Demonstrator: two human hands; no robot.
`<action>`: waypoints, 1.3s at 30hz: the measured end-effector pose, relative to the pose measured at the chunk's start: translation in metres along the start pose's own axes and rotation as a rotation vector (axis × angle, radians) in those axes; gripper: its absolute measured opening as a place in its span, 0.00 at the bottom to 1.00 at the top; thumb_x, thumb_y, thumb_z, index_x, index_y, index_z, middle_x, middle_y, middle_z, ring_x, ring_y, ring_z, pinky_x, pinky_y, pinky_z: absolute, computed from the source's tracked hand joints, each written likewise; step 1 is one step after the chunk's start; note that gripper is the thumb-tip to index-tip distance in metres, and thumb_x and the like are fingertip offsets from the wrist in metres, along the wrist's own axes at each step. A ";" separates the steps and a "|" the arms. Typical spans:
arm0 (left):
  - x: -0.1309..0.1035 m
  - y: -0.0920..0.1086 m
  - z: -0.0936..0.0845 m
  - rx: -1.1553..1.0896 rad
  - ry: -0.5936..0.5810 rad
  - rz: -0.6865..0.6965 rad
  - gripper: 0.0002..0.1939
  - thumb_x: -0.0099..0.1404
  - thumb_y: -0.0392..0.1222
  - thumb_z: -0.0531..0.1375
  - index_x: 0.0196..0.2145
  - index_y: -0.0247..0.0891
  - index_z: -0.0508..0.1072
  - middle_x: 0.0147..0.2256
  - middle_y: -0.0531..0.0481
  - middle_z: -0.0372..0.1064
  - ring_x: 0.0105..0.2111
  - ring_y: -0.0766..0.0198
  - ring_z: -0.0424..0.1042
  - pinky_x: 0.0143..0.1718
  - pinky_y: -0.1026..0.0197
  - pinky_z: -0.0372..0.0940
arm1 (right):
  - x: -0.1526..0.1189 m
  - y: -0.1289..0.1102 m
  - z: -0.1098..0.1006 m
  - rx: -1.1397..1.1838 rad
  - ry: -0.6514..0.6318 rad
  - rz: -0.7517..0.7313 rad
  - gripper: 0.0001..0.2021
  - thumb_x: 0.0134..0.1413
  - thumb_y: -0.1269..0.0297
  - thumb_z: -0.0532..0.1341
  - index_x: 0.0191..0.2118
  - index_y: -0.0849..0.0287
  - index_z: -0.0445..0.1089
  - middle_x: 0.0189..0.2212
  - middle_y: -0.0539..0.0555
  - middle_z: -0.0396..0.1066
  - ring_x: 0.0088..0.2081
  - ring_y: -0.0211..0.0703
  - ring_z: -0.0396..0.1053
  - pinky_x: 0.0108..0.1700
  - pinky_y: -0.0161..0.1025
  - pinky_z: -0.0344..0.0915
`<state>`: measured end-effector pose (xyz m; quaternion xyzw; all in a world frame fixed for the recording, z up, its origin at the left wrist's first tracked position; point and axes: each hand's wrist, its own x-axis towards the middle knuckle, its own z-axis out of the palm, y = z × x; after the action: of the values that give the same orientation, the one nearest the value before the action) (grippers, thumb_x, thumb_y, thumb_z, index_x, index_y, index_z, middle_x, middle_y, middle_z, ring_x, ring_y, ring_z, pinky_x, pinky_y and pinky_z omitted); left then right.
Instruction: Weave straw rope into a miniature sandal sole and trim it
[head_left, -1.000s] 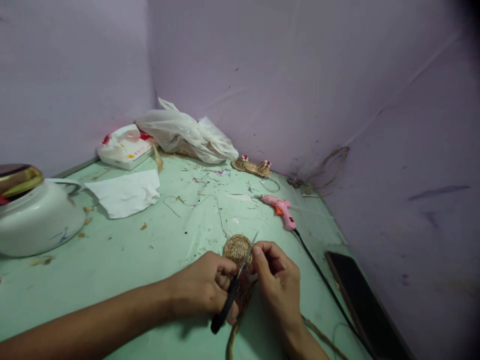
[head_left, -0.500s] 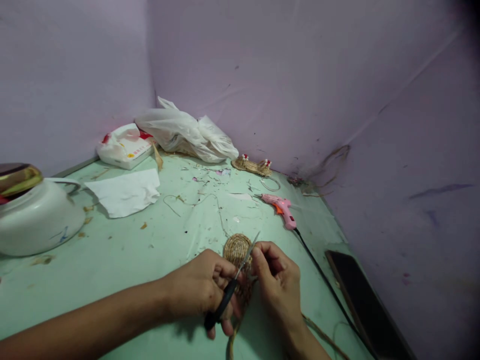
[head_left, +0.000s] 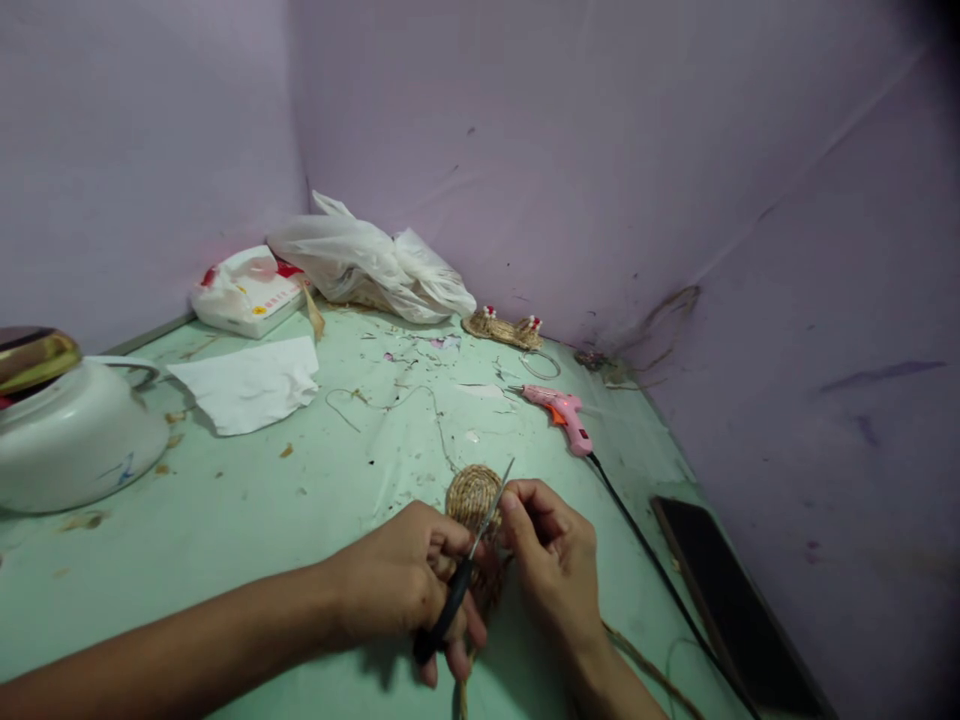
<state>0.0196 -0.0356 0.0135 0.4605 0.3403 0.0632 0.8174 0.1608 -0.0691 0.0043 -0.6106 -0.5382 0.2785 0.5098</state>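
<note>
My left hand (head_left: 409,570) is closed around a pair of scissors (head_left: 454,605) with black handles, whose thin blades point up and to the right. Behind the blades lies a braided rope sole-shaped piece (head_left: 471,490), its rounded coiled end showing and the rest hidden by my fingers. My right hand (head_left: 551,545) is closed in a pinch beside the blades, thumb against forefinger; what it pinches is too small to make out. A strand of brown rope (head_left: 645,660) comes out from under my right wrist, and another rope end (head_left: 463,690) hangs below my left hand.
A pink glue gun (head_left: 559,410) with a black cord lies ahead on the right, near a dark phone (head_left: 727,590). At the back are a small braided piece with red and white ornaments (head_left: 502,330), a plastic bag (head_left: 375,265) and a tissue pack (head_left: 255,300). A white pot (head_left: 82,435) stands left.
Both hands stay nearly in place. The scissors tip has shifted slightly left, and the left hand's lower fingers have moved a little at the handles.
</note>
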 end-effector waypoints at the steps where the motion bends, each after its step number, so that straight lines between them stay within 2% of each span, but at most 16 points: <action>1: 0.000 0.000 0.000 -0.007 -0.001 0.001 0.08 0.36 0.30 0.57 0.20 0.33 0.69 0.17 0.53 0.67 0.16 0.66 0.67 0.16 0.64 0.61 | 0.000 0.000 0.000 0.003 0.001 0.004 0.12 0.50 0.61 0.54 0.21 0.60 0.60 0.14 0.44 0.55 0.17 0.32 0.54 0.18 0.29 0.53; 6: 0.002 0.000 -0.003 0.011 -0.009 0.046 0.09 0.36 0.28 0.59 0.22 0.32 0.68 0.18 0.53 0.67 0.16 0.69 0.65 0.17 0.66 0.62 | 0.000 0.002 0.001 0.023 -0.021 0.030 0.11 0.50 0.60 0.55 0.22 0.60 0.61 0.15 0.45 0.57 0.18 0.33 0.55 0.20 0.30 0.54; 9: 0.001 0.003 -0.006 -0.011 0.015 0.050 0.10 0.38 0.28 0.58 0.24 0.32 0.68 0.18 0.52 0.67 0.16 0.66 0.67 0.14 0.67 0.61 | 0.001 0.003 0.001 0.033 -0.029 0.041 0.12 0.50 0.60 0.56 0.21 0.60 0.62 0.15 0.45 0.57 0.18 0.33 0.55 0.20 0.30 0.54; 11: 0.001 0.006 -0.010 -0.030 0.113 0.082 0.14 0.40 0.30 0.58 0.30 0.32 0.67 0.20 0.50 0.70 0.15 0.65 0.67 0.11 0.68 0.59 | 0.002 0.003 0.000 0.049 -0.028 0.054 0.12 0.49 0.60 0.56 0.22 0.61 0.63 0.16 0.46 0.57 0.19 0.33 0.54 0.21 0.30 0.54; 13: 0.001 0.010 -0.017 -0.022 0.270 0.152 0.18 0.43 0.33 0.59 0.36 0.32 0.65 0.22 0.48 0.71 0.16 0.66 0.67 0.11 0.69 0.56 | 0.004 0.003 -0.001 0.092 -0.030 0.097 0.12 0.48 0.59 0.58 0.22 0.61 0.64 0.16 0.45 0.57 0.19 0.32 0.53 0.21 0.31 0.53; 16: 0.002 0.015 -0.031 0.044 0.471 0.247 0.19 0.48 0.38 0.61 0.38 0.32 0.64 0.22 0.49 0.70 0.18 0.68 0.67 0.11 0.71 0.54 | 0.008 0.005 -0.004 0.189 -0.068 0.198 0.12 0.45 0.58 0.60 0.23 0.62 0.67 0.16 0.46 0.60 0.19 0.32 0.54 0.21 0.31 0.54; 20: 0.004 0.019 -0.044 0.079 0.576 0.280 0.20 0.49 0.42 0.62 0.39 0.33 0.63 0.23 0.50 0.69 0.19 0.68 0.67 0.12 0.71 0.52 | 0.013 0.014 -0.008 0.300 -0.121 0.270 0.12 0.43 0.59 0.62 0.33 0.61 0.73 0.23 0.50 0.70 0.21 0.34 0.60 0.25 0.33 0.58; 23: 0.003 0.018 -0.048 0.115 0.572 0.271 0.18 0.48 0.42 0.62 0.36 0.35 0.62 0.21 0.51 0.67 0.20 0.66 0.67 0.15 0.69 0.55 | 0.015 0.020 -0.010 0.318 -0.062 0.261 0.10 0.41 0.62 0.64 0.33 0.59 0.75 0.22 0.49 0.71 0.22 0.34 0.61 0.27 0.33 0.60; 28: -0.003 0.017 -0.051 0.292 0.445 0.368 0.14 0.48 0.44 0.63 0.31 0.35 0.65 0.19 0.54 0.64 0.20 0.68 0.64 0.20 0.68 0.55 | 0.016 0.018 -0.013 0.293 0.021 0.289 0.08 0.40 0.63 0.65 0.28 0.61 0.76 0.18 0.48 0.69 0.18 0.31 0.58 0.23 0.32 0.57; 30: -0.005 0.022 -0.057 0.155 0.474 0.384 0.14 0.51 0.45 0.61 0.33 0.34 0.66 0.21 0.51 0.66 0.21 0.66 0.65 0.19 0.67 0.55 | 0.017 0.015 -0.013 0.329 0.038 0.332 0.09 0.38 0.63 0.66 0.27 0.62 0.76 0.18 0.49 0.70 0.18 0.32 0.61 0.23 0.33 0.59; 33: -0.009 0.031 -0.069 -0.303 0.551 0.408 0.11 0.52 0.42 0.55 0.33 0.33 0.66 0.22 0.49 0.67 0.21 0.65 0.67 0.19 0.67 0.56 | 0.019 0.010 -0.013 0.412 0.074 0.395 0.11 0.34 0.63 0.68 0.27 0.64 0.75 0.19 0.51 0.71 0.18 0.34 0.64 0.24 0.34 0.61; 35: -0.011 0.034 -0.072 -0.409 0.552 0.424 0.10 0.51 0.40 0.54 0.32 0.33 0.66 0.21 0.49 0.66 0.21 0.67 0.66 0.20 0.67 0.57 | 0.019 0.008 -0.013 0.429 0.088 0.403 0.11 0.32 0.63 0.68 0.26 0.64 0.74 0.18 0.51 0.71 0.18 0.35 0.64 0.23 0.34 0.61; 37: -0.012 0.031 -0.066 -0.204 0.484 0.381 0.14 0.51 0.41 0.55 0.36 0.33 0.67 0.22 0.49 0.67 0.20 0.66 0.66 0.19 0.67 0.55 | 0.019 0.007 -0.013 0.406 0.083 0.385 0.10 0.32 0.63 0.68 0.24 0.64 0.73 0.17 0.50 0.70 0.18 0.34 0.63 0.23 0.34 0.60; 39: -0.012 0.025 -0.054 0.156 0.371 0.326 0.18 0.50 0.42 0.57 0.40 0.34 0.68 0.24 0.50 0.68 0.21 0.65 0.66 0.19 0.67 0.54 | 0.018 0.006 -0.014 0.376 0.070 0.343 0.09 0.34 0.63 0.67 0.24 0.64 0.72 0.17 0.49 0.68 0.19 0.33 0.63 0.24 0.33 0.60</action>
<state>-0.0176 0.0120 0.0202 0.5514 0.4096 0.2509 0.6821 0.1803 -0.0558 0.0067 -0.5968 -0.3477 0.4345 0.5781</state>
